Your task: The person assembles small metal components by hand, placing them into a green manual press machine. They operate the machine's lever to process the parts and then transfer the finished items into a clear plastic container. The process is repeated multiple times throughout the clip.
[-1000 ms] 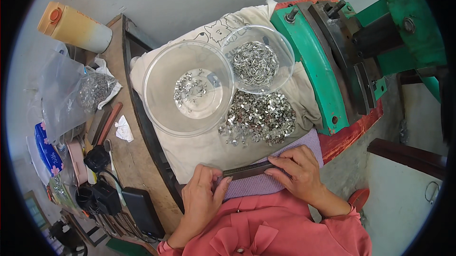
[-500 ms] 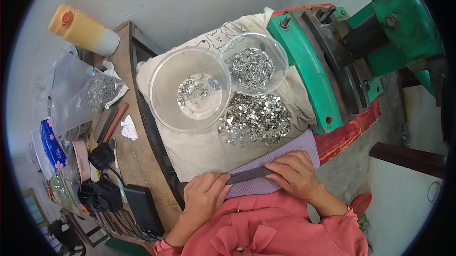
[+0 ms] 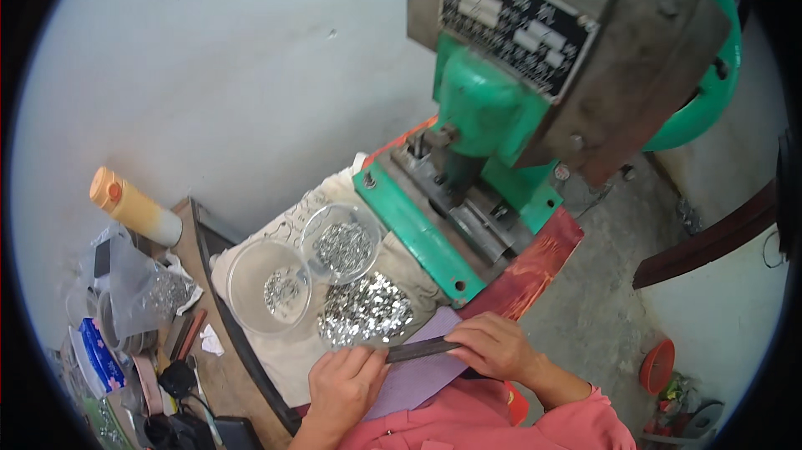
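A dark grey, narrow bar (image 3: 419, 349) spans the gap between my two hands. My left hand (image 3: 344, 385) is closed on its left end, and the fingers of my right hand (image 3: 496, 351) grip its right end. Under the bar lies a purple textured cloth (image 3: 409, 389). Just beyond, a heap of small flat shiny metal pieces (image 3: 365, 310) rests on a beige printed cloth (image 3: 276, 356). Behind the heap stand two clear round tubs: a larger tub (image 3: 236, 298) with a few small metal pieces, and a smaller tub (image 3: 368, 220) filled with slim silvery pieces.
A green and grey bench press (image 3: 484, 107) rises beyond the cloths at right, on a red-covered table (image 3: 543, 270). Left stands a wooden side table (image 3: 238, 383) with an orange-capped bottle (image 3: 134, 208), plastic bags (image 3: 142, 287) and tools. A red basin (image 3: 657, 366) sits on the floor.
My view has tilted up and to the right, so more of the press shows and the tubs appear smaller and lower. Both hands keep their grip on the bar.
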Action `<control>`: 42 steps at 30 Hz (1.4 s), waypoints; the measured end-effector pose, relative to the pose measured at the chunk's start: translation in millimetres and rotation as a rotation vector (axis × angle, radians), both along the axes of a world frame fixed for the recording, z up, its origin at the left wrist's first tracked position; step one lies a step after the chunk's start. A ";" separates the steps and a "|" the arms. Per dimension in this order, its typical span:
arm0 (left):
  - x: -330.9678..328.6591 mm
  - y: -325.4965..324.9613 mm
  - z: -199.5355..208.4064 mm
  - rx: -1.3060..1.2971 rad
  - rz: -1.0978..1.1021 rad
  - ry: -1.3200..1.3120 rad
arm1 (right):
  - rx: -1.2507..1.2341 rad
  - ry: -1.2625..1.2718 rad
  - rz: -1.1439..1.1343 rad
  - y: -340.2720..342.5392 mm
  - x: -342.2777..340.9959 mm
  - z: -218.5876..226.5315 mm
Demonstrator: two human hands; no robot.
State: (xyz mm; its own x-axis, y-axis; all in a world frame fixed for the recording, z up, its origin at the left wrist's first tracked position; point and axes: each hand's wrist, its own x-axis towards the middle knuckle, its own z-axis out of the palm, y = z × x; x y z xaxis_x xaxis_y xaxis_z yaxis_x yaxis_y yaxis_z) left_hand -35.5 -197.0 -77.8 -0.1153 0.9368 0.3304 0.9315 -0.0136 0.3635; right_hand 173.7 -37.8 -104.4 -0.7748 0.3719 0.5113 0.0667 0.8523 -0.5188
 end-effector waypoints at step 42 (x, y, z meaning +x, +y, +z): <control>36.5 180.6 33.0 0.092 -0.570 0.414 | -0.070 0.138 -0.584 39.9 38.8 19.9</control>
State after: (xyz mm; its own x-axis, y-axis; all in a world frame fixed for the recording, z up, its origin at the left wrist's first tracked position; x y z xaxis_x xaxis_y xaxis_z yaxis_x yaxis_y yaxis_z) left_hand 0.9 -16.4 -44.7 0.5367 0.7799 0.3221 0.8316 -0.5535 -0.0454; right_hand 212.5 2.2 -84.5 -0.3604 0.7522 0.5516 0.4415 0.6585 -0.6095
